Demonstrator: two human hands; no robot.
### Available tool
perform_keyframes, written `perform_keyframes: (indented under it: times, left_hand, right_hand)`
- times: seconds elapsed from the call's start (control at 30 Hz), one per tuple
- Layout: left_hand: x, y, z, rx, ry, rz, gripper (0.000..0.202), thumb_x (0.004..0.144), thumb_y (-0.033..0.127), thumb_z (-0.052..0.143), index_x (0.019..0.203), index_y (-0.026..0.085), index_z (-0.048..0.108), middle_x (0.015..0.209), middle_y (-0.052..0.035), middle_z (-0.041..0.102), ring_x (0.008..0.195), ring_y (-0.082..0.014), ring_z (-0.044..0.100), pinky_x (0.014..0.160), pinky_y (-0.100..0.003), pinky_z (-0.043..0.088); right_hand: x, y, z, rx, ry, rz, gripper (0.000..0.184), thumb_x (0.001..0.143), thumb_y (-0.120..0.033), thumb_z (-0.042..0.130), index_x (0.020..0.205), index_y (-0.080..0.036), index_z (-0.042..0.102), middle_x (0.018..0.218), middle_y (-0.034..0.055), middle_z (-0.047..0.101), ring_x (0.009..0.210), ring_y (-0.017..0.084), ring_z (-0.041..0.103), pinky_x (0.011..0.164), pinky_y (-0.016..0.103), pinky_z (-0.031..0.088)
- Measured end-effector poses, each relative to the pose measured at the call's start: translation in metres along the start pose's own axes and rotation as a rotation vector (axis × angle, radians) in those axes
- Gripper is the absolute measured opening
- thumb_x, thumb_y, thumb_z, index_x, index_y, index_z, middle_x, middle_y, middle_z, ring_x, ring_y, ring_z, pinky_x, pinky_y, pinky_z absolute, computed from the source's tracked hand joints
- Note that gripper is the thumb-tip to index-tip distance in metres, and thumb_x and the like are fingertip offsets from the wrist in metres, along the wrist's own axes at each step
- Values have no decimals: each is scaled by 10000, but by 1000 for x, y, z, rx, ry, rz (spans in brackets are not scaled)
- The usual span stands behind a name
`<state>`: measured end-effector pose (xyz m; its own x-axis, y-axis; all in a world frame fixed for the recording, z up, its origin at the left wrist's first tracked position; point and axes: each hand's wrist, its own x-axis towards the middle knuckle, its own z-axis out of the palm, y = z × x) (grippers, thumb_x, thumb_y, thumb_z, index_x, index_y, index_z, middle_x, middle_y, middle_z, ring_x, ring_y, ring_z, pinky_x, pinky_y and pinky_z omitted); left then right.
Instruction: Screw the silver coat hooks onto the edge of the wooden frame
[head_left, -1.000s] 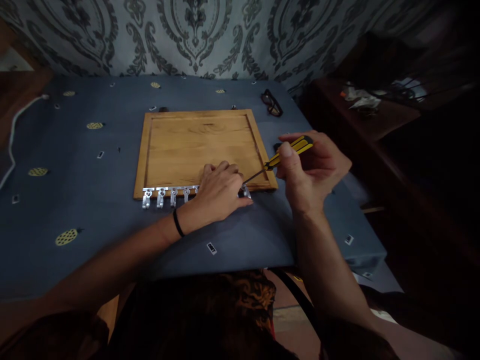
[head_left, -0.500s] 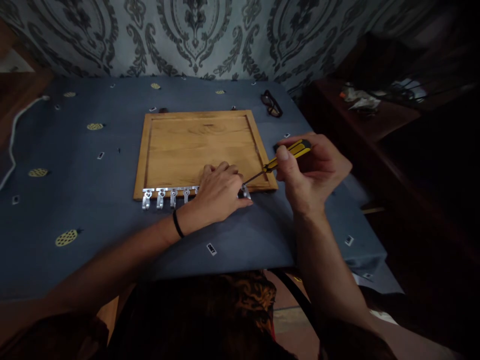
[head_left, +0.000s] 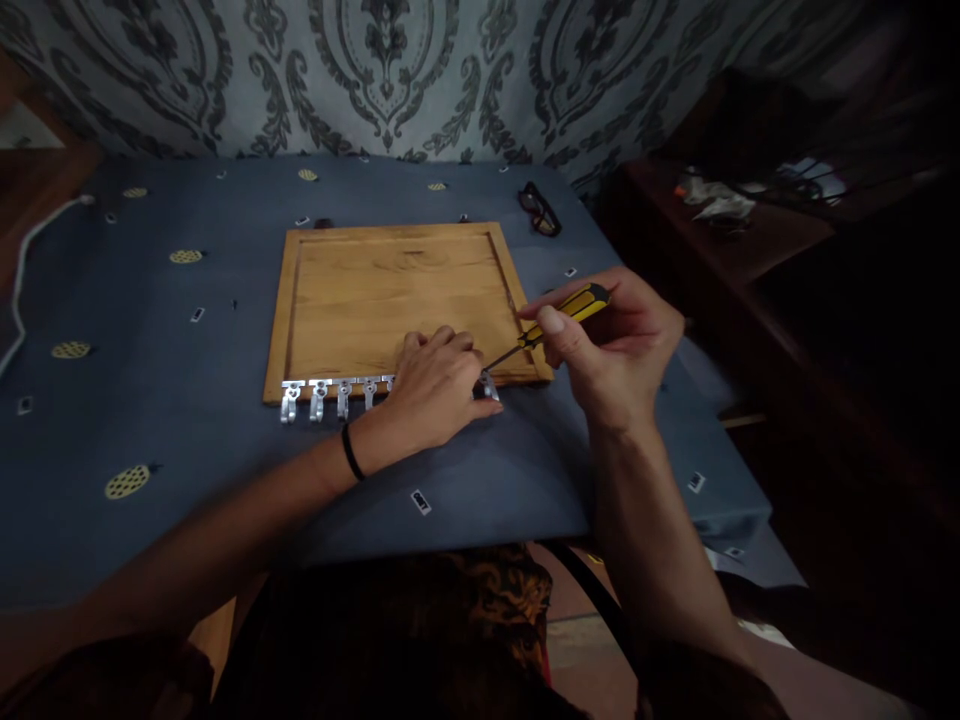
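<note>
A wooden board [head_left: 390, 290] with a raised frame lies flat before me. Along its near edge runs a metal hook rail [head_left: 343, 396] with several silver hooks hanging over the side. My left hand [head_left: 439, 388] is closed over the right part of the rail, its thumb near the last hook, and hides the hooks beneath it. In my right hand [head_left: 626, 350] is a yellow and black screwdriver [head_left: 564, 315], gripped by the handle between thumb and fingers. Its shaft slants down left, and the tip meets the rail's right end beside my left fingers; any screw there is too small to see.
A blue patterned cloth [head_left: 172, 350] covers the table. Dark-framed glasses [head_left: 540, 210] rest beyond the board's right corner. A white cable [head_left: 30, 250] runs along the left side. At the right stands a dark side table [head_left: 720, 250] with crumpled plastic.
My right hand has shifted slightly left with the screwdriver, and its index finger now reaches farther forward. The left hand keeps its place on the rail. The view has moved a little.
</note>
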<state>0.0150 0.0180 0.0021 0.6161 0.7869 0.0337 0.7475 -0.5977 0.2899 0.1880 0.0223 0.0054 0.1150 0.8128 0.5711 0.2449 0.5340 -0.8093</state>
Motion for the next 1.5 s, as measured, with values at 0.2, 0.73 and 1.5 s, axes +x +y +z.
perform_keyframes:
  times: [0.2, 0.73, 1.5]
  left_hand:
    - [-1, -1, 2, 3, 31, 19, 350, 885, 479, 748, 993, 149, 704, 1116, -100, 690, 1153, -306, 569, 889, -439, 388]
    - [0, 0, 3, 8, 14, 5, 369, 883, 498, 745, 991, 147, 712, 1136, -90, 685, 1168, -305, 569, 909, -445, 400]
    - [0, 1, 0, 15, 1, 9, 373, 894, 496, 733, 998, 138, 715, 1129, -95, 690, 1169, -310, 573, 899, -439, 397]
  right_hand:
    - [1, 0, -4, 35, -136, 27, 251, 750, -486, 841, 883, -287, 763, 800, -8, 749, 448, 94, 520, 396, 269, 413]
    - [-2, 6, 14, -76, 425, -198, 430, 775, -514, 814, 733, -250, 476, 626, -71, 416, 452, 71, 345, 434, 271, 282]
    - [-5, 7, 14, -110, 200, -87, 429, 774, -534, 804, 769, -257, 476, 622, -84, 491, 442, 72, 439, 389, 261, 314]
